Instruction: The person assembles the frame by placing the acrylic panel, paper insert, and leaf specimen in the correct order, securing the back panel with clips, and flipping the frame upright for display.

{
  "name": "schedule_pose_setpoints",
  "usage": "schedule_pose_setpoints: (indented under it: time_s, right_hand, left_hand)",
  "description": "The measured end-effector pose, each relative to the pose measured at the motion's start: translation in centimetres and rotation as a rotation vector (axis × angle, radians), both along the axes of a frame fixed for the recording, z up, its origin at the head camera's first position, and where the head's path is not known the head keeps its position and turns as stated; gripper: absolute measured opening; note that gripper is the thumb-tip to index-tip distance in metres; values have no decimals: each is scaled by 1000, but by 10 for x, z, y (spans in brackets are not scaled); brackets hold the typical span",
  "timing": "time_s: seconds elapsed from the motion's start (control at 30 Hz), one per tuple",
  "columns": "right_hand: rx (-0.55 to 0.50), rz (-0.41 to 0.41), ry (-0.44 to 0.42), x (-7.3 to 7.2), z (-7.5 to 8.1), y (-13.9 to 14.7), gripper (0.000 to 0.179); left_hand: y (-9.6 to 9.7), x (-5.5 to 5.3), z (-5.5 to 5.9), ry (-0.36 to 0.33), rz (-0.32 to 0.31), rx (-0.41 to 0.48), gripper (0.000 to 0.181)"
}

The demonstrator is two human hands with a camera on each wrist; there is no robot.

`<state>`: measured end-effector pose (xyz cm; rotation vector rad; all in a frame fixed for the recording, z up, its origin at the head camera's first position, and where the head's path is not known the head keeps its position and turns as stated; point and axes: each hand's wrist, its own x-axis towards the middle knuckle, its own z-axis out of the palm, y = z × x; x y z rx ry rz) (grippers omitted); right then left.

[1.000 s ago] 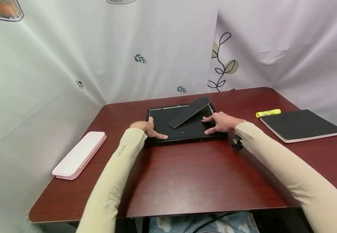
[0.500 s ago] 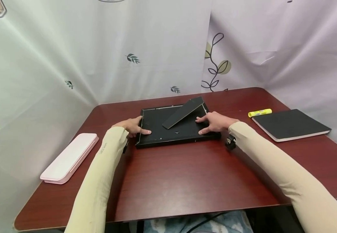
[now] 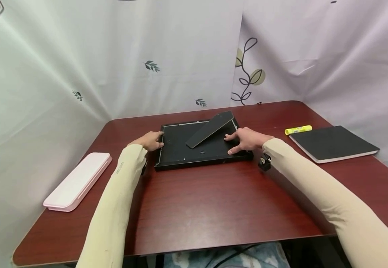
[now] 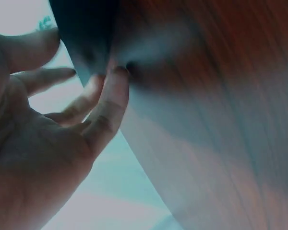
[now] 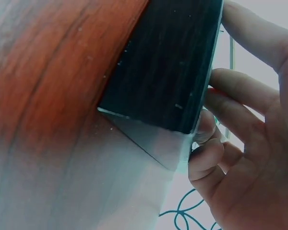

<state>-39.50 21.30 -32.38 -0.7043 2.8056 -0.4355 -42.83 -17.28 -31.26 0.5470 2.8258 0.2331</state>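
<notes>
A black picture frame [image 3: 177,149] lies face down on the table, its back upward. An easel stand [image 3: 210,129] sticks up at a slant from that back. My left hand [image 3: 148,140] is at the frame's left edge, thumb and fingertips at the side with the fingers loosely bent. My right hand [image 3: 249,139] holds the right edge, thumb and forefinger reaching over the back. In the right wrist view, the other fingers curl against the frame's dark side [image 5: 163,67]. The left wrist view shows fingertips [image 4: 117,79] right at the frame's corner.
To the left lies a long white and pink case [image 3: 78,180]. A black notebook [image 3: 333,143] is on the right, with a yellow glue stick [image 3: 298,130] beside its far left corner. A pale patterned curtain [image 3: 180,56] hangs behind the reddish-brown table [image 3: 220,201].
My left hand has slid left, its thumb drawn back from the frame's top to its left edge. The right hand keeps its place on the frame. The head view has turned slightly right.
</notes>
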Motion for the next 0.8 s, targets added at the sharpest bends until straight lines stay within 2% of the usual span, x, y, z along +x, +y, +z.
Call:
schedule_pose_setpoints:
  time_s: [0.07, 0.27, 0.47, 0.67, 0.8]
  right_hand:
    - [-6, -5, 2, -1, 0, 2, 72]
    - [-15, -18, 2, -2, 0, 8, 72]
    - [-23, -4, -4, -2, -1, 4, 71]
    - [-42, 4, -12, -3, -3, 2, 72]
    - [-48, 23, -8, -5, -2, 2, 72]
  left_hand:
    - [6, -2, 0, -16, -19, -8, 60]
    - [20, -8, 2, -64, 6, -45, 58]
    - [15, -12, 2, 18, -22, -84, 46]
    - [13, -18, 4, 98, -47, -166, 56]
    - [20, -15, 7, 131, -40, -246, 56]
